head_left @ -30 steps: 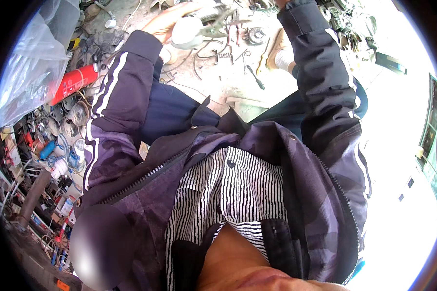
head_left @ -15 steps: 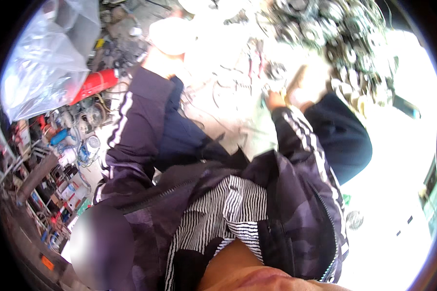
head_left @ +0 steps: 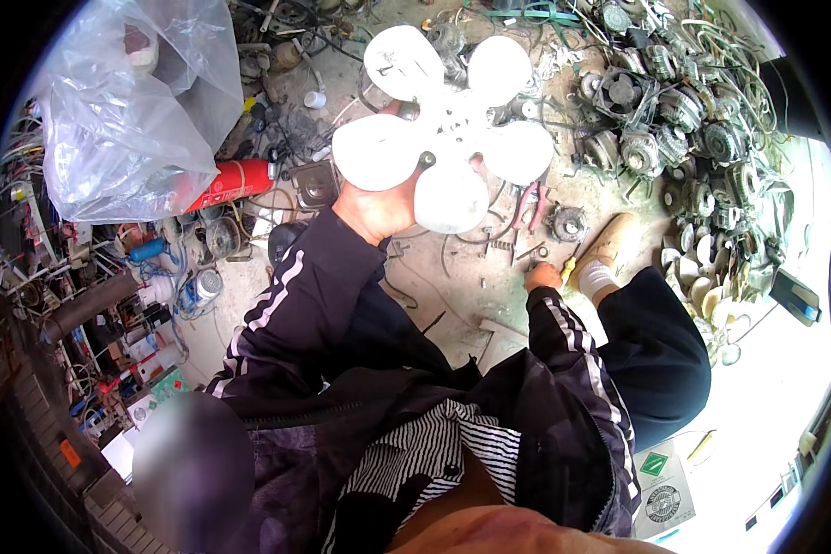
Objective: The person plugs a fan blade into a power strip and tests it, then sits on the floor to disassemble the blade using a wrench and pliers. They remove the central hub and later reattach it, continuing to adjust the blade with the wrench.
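My left hand (head_left: 371, 209) grips a white fan blade assembly (head_left: 451, 196), its fingers mostly hidden behind the broad rounded blades. My right hand (head_left: 545, 275) is low over the floor by my shoe, its fingers curled on something small that I cannot make out. Just right of it lies a yellow-handled tool (head_left: 569, 270). Red-handled pliers (head_left: 529, 208) and a small motor part (head_left: 568, 224) lie above it, among loose screws, wires and small metal pieces.
Heaped motors (head_left: 679, 111) and stacked metal plates (head_left: 711, 291) line the right side. A clear plastic bag (head_left: 129, 148), a red cylinder (head_left: 231, 185) and cluttered hardware (head_left: 111, 323) fill the left. My shoe (head_left: 609, 245) rests beside the pliers and motor part.
The fan assembly in my left hand has turned to show its full face. My right hand has come down from the top of the view to the floor near the tools.
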The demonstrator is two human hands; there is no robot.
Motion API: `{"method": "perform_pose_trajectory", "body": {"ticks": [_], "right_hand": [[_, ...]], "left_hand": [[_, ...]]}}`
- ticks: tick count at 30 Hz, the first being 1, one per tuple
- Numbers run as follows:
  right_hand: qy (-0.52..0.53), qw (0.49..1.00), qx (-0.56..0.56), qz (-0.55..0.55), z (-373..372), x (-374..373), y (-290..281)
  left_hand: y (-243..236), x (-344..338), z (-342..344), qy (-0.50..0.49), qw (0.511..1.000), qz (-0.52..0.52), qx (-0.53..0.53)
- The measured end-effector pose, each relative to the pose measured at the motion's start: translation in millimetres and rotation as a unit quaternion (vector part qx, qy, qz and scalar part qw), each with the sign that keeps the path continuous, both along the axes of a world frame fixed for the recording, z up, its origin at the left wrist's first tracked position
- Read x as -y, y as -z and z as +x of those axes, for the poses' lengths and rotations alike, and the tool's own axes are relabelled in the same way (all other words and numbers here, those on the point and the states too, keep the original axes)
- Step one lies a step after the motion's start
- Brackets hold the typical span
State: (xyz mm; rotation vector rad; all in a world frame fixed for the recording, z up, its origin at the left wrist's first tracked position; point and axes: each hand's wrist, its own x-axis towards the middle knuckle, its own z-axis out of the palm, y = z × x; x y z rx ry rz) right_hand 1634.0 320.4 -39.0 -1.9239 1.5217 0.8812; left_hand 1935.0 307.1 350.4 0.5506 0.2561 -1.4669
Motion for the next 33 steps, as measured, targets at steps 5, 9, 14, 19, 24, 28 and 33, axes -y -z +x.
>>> {"method": "perform_pose_trajectory", "body": {"ticks": [5,9,14,19,24,28,33], "right_hand": [[0.004,1.000,-0.024,0.007,11.1,1.0,-22.1],[-0.008,0.999,-0.024,0.026,15.0,-0.6,-28.9],[0.021,0.999,-0.016,-0.019,12.3,-4.6,-14.6],[0.066,0.998,-0.002,0.011,14.1,-10.0,-6.1],[0.059,0.998,-0.012,0.017,16.6,-6.4,-10.3],[0.072,0.997,-0.007,0.005,22.6,-7.7,-30.1],[0.140,0.989,0.037,0.036,30.4,-5.7,-45.5]], "left_hand": [[3.2,-4.1,4.2,-0.018,1.000,-0.006,-0.018],[-0.9,-4.1,5.7,-0.033,0.999,-0.034,-0.015],[5.6,-9.8,5.1,-0.008,0.994,-0.113,0.004],[21.1,-12.2,6.7,-0.015,0.976,0.111,0.187],[25.8,-10.3,1.6,-0.043,0.942,0.162,0.291],[22.3,-7.5,-1.4,-0.046,0.928,0.214,0.301],[23.5,-22.0,0.4,-0.023,0.934,0.186,0.304]]}}
